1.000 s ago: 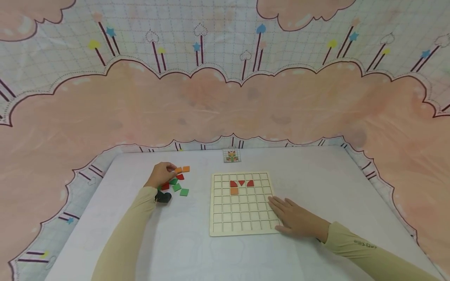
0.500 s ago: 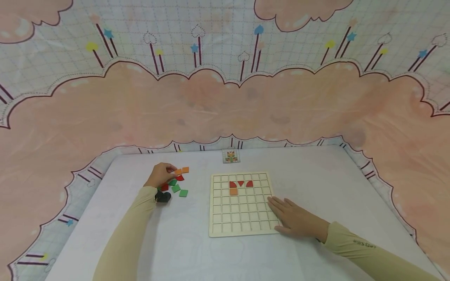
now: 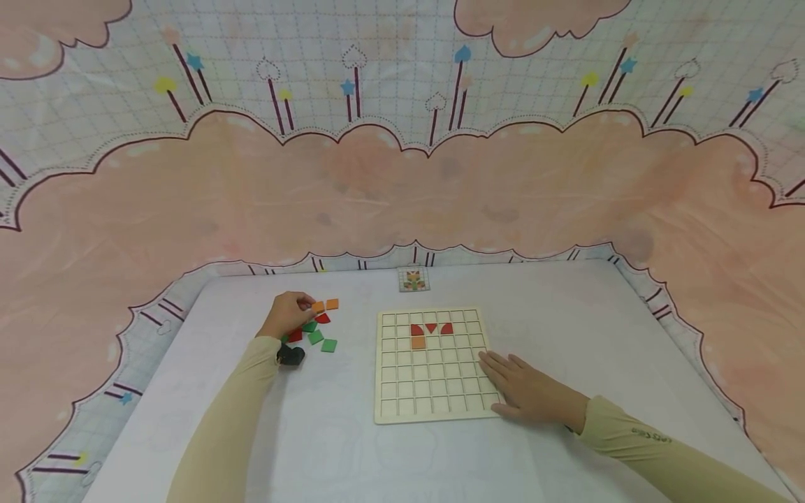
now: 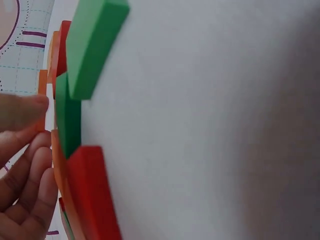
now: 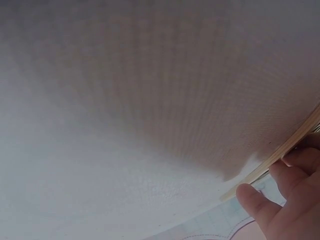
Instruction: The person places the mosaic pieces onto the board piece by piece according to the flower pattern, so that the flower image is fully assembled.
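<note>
At the left of the table my left hand pinches an orange square tile between thumb and fingers. In the left wrist view that tile stands at the fingertips. A second orange tile lies just right of it. Beneath and in front of the hand are a red tile with a curved side and several green tiles. My right hand rests with straight fingers on the right edge of a wooden grid board. Red pieces and one orange square sit in its upper cells.
A small card with a tile-flower picture lies at the back of the white table. A black wrist camera is strapped at the left sleeve. Patterned cloth hangs behind the table.
The left hand stays at the tile pile, its fingertips and the orange tile shifting only slightly. The right hand and the board hold their places.
</note>
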Motion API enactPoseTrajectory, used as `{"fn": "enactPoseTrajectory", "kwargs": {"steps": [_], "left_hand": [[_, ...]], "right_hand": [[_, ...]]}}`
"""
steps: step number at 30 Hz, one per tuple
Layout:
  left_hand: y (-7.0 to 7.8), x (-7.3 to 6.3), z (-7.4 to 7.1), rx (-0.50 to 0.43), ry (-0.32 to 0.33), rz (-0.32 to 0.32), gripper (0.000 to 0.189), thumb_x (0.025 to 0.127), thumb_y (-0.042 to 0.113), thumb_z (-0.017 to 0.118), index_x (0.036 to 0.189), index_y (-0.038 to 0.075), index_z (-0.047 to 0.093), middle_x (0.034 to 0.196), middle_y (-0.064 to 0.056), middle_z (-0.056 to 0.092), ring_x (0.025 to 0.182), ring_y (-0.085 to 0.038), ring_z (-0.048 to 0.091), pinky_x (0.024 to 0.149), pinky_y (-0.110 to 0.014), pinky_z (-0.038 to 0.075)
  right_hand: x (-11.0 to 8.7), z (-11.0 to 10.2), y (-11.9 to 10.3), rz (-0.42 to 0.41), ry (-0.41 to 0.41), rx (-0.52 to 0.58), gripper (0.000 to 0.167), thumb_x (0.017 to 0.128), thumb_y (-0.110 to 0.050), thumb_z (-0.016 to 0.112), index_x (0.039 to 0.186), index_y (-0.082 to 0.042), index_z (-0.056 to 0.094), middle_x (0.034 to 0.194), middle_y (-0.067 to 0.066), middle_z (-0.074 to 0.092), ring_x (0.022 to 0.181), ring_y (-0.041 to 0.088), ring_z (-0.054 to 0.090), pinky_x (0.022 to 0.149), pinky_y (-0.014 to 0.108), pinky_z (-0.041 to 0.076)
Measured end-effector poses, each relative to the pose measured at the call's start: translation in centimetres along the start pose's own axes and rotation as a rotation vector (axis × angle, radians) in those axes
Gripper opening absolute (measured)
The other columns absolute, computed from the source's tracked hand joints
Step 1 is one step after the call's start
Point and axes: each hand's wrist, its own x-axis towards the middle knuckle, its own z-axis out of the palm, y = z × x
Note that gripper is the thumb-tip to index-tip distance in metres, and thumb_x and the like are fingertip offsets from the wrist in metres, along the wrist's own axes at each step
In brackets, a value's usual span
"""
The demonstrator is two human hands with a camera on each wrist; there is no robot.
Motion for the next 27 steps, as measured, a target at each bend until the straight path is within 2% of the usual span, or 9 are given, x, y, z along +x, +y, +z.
{"fn": "enactPoseTrajectory", "kwargs": {"steps": [5, 9, 13, 18, 23, 27], "left_hand": [[-0.3, 0.1, 0.1, 0.002, 0.024, 0.038, 0.024, 0.083, 0.014, 0.066, 0.102, 0.000, 0.066, 0.091, -0.014, 0.064, 0.082, -0.022, 0.056, 0.072, -0.029, 0.046], [0.4, -0.4, 0.2, -0.056, 0.011, 0.016, 0.026, 0.085, 0.019, 0.065, 0.104, 0.001, 0.064, 0.096, -0.014, 0.064, 0.087, -0.023, 0.057, 0.075, -0.030, 0.049], [2.0, -1.0, 0.2, -0.085, 0.007, 0.034, 0.026, 0.085, 0.019, 0.062, 0.105, 0.002, 0.064, 0.100, -0.015, 0.065, 0.090, -0.024, 0.058, 0.077, -0.032, 0.049], [4.1, -1.5, 0.7, -0.058, 0.016, 0.077, 0.026, 0.082, 0.017, 0.066, 0.103, 0.002, 0.066, 0.097, -0.013, 0.066, 0.089, -0.024, 0.058, 0.076, -0.031, 0.049], [6.5, -2.0, 2.4, -0.063, -0.027, 0.091, 0.025, 0.081, 0.017, 0.068, 0.102, 0.004, 0.066, 0.095, -0.009, 0.064, 0.089, -0.021, 0.056, 0.078, -0.030, 0.047], [8.4, -2.7, 4.1, -0.087, -0.056, 0.131, 0.025, 0.079, 0.017, 0.070, 0.101, 0.006, 0.067, 0.096, -0.008, 0.064, 0.090, -0.021, 0.057, 0.079, -0.033, 0.048]], "right_hand": [[0.0, 0.1, 0.0, -0.007, 0.009, -0.004, 0.071, 0.094, -0.045, 0.048, 0.144, 0.002, 0.031, 0.152, 0.017, 0.029, 0.139, 0.032, 0.031, 0.107, 0.050, 0.034], [-0.1, 0.0, -0.1, -0.007, 0.010, 0.005, 0.071, 0.094, -0.045, 0.048, 0.144, 0.003, 0.031, 0.152, 0.017, 0.030, 0.139, 0.033, 0.032, 0.107, 0.051, 0.034], [-0.1, -0.1, -0.1, 0.010, -0.009, 0.020, 0.072, 0.094, -0.046, 0.048, 0.144, 0.002, 0.030, 0.152, 0.017, 0.029, 0.140, 0.032, 0.030, 0.108, 0.051, 0.033], [0.0, -0.1, -0.1, 0.031, -0.029, 0.035, 0.073, 0.093, -0.046, 0.048, 0.146, 0.001, 0.028, 0.154, 0.015, 0.026, 0.141, 0.031, 0.028, 0.110, 0.050, 0.031], [0.1, 0.0, -0.1, 0.040, -0.044, 0.061, 0.073, 0.093, -0.045, 0.049, 0.146, 0.001, 0.027, 0.154, 0.015, 0.025, 0.141, 0.032, 0.027, 0.111, 0.051, 0.029], [0.1, 0.1, -0.1, 0.036, -0.041, 0.068, 0.073, 0.093, -0.045, 0.049, 0.146, 0.001, 0.027, 0.154, 0.016, 0.026, 0.141, 0.032, 0.027, 0.110, 0.052, 0.029]]}}
